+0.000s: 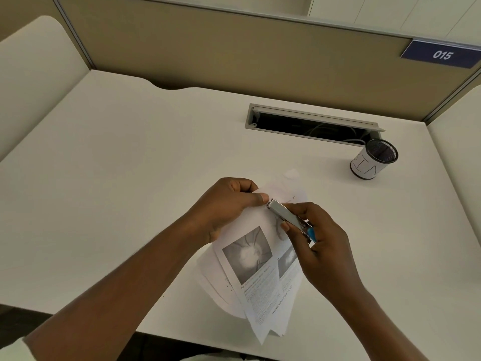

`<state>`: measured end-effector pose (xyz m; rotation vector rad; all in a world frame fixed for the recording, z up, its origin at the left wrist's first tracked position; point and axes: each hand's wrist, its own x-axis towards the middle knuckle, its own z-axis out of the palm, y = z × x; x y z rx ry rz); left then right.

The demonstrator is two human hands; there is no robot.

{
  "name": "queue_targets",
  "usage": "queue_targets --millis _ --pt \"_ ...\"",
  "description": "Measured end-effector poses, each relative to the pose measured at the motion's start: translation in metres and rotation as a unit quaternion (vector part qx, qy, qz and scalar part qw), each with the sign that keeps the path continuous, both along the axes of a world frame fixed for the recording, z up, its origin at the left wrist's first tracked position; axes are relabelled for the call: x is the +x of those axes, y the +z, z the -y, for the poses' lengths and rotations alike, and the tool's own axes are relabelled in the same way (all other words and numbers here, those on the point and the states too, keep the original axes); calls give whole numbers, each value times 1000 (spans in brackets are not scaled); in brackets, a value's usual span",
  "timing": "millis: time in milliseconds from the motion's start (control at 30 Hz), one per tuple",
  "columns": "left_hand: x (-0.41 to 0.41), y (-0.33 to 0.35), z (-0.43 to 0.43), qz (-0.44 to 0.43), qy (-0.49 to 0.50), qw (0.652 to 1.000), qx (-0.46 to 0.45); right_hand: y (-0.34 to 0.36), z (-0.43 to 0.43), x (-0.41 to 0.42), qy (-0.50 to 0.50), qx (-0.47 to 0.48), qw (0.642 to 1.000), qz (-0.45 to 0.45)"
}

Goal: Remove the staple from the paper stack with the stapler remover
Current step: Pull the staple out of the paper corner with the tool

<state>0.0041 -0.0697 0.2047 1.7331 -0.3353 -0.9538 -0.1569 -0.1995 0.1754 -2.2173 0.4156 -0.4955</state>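
Your left hand (226, 207) pinched the white printed paper stack (260, 277) at its 12 o'clock corner; your right hand (322, 246) gripped the silver, blue-handled staple remover (286, 214), tip there.

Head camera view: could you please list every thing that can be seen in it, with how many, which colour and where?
paper stack: one, several white sheets with grey pictures and print, centre, lower end past the desk's near edge
stapler remover: one, silver with a blue part, its tip at the stack's upper corner
staple: hidden, cannot be seen
desk: one, white, fills the middle
cable hatch: one, grey frame, open, far part of the desk
pen cup: one, black mesh with a white wrap, right of centre, by the hatch
partition: one, beige, behind the desk
number plate: one, blue with white "015", top right
left hand: one, pinches the stack's upper corner
right hand: one, grips the remover
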Motion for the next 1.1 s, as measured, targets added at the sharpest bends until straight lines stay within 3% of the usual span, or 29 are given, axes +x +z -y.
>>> queue_targets --millis 367,567,800,933,1033,1100 --pt "7 3 9 -22 22 1000 3 1 11 10 16 -54 998 3" --pt "8 1 9 -87 40 995 -11 -2 22 14 62 -85 994 17" --pt "7 -8 10 -112 30 993 11 -2 36 14 97 -301 947 55" --pt "7 -11 10 -106 38 993 21 -3 38 10 132 -354 922 82" --pt "13 -8 12 -87 48 995 20 -5 29 7 171 -358 915 79" --pt "16 -4 11 -75 33 997 12 -5 30 8 133 -285 946 74"
